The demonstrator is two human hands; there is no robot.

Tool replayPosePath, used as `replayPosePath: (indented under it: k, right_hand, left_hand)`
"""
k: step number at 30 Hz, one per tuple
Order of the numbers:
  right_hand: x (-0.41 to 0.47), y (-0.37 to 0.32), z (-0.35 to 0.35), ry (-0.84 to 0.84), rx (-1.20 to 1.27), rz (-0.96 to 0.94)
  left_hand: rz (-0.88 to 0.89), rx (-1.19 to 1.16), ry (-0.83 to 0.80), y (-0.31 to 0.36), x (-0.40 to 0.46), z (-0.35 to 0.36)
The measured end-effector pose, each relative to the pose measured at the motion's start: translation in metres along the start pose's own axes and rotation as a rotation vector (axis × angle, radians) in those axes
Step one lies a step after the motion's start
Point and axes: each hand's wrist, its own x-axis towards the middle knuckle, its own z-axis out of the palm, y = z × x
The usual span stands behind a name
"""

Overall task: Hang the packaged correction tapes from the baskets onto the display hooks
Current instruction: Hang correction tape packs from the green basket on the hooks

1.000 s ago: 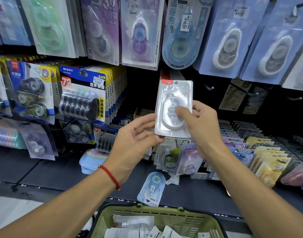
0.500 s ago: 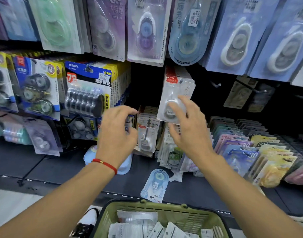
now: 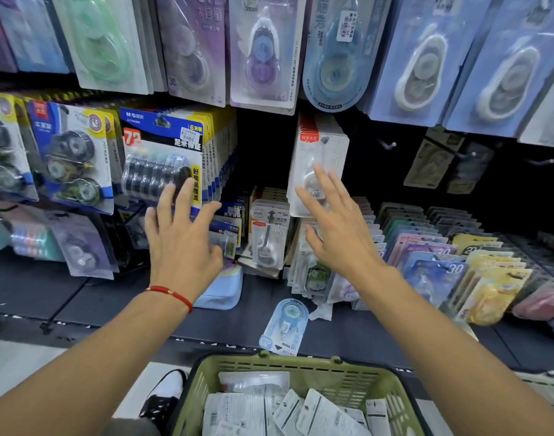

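Both arms reach out over the green basket [image 3: 404, 401], which sits low in front of the shelf [image 3: 112, 313] with a heap of white packaged correction tapes [image 3: 319, 413] inside it. The right hand [image 3: 338, 228] is spread wide, fingers straight, holding nothing; its fingertips [image 3: 316, 171] lie against or just in front of the white correction tape pack [image 3: 319, 152] hanging at the front of a row on its hook, and I cannot tell which. The left hand [image 3: 181, 237], a red cord bracelet [image 3: 172, 294] at its wrist, is also open and empty, fingers fanned before the blue-and-yellow six-roll pack [image 3: 162, 155]. One blue pack [image 3: 285, 328] lies loose on the shelf near the basket's rim.
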Motion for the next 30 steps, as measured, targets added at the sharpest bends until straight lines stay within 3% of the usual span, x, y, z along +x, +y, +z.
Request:
replayPosePath:
  k: [3, 5, 7, 9, 12, 14, 16, 18, 22, 25, 28, 30]
  right_hand:
    - [-0.024, -0.001, -0.001, 0.038, 0.051, -0.059]
    - [-0.049, -0.003, 0.007, -0.06, 0.109, -0.023]
    - [-0.081, -0.004, 0.02, -0.344, 0.104, 0.05]
    - [-0.124, -0.003, 0.038, -0.736, 0.056, 0.086]
    - [-0.21, 0.0, 0.067, -1.203, 0.064, 0.1]
    - [-0.272, -0.001, 0.082, -1.367, 0.052, 0.167]
    - [-0.318, -0.006, 0.092, -1.362, -0.045, 0.151]
    - [-0.34, -0.011, 0.098, -1.245, -0.117, 0.106]
    - [-0.32, 0.003, 0.089, -1.193, 0.198, 0.278]
    - [-0.288, 0.015, 0.071, -1.068, 0.467, 0.399]
    - [-0.261, 0.012, 0.06, -0.916, 0.796, 0.589]
    - [-0.249, 0.0, 0.061, -0.783, 0.951, 0.757]
  left_hand:
    - [0.119, -0.011, -0.019, 0.013, -0.021, 0.007]
    - [0.229, -0.056, -0.112, 0.022, -0.046, 0.022]
    - [0.33, -0.108, -0.299, 0.026, -0.081, 0.042]
    - [0.371, -0.133, -0.56, 0.026, -0.123, 0.066]
    - [0.27, -0.106, -0.908, 0.021, -0.202, 0.107]
    - [0.17, -0.038, -1.145, 0.014, -0.254, 0.128]
    - [0.21, 0.091, -1.303, 0.008, -0.289, 0.14]
    - [0.291, 0.176, -1.336, 0.008, -0.298, 0.144]
    - [0.207, 0.09, -1.246, 0.026, -0.277, 0.146]
    - [0.12, -0.199, -1.135, 0.046, -0.268, 0.144]
    - [-0.087, -0.655, -1.16, 0.067, -0.265, 0.138]
    - [-0.114, -0.793, -1.125, 0.078, -0.266, 0.131]
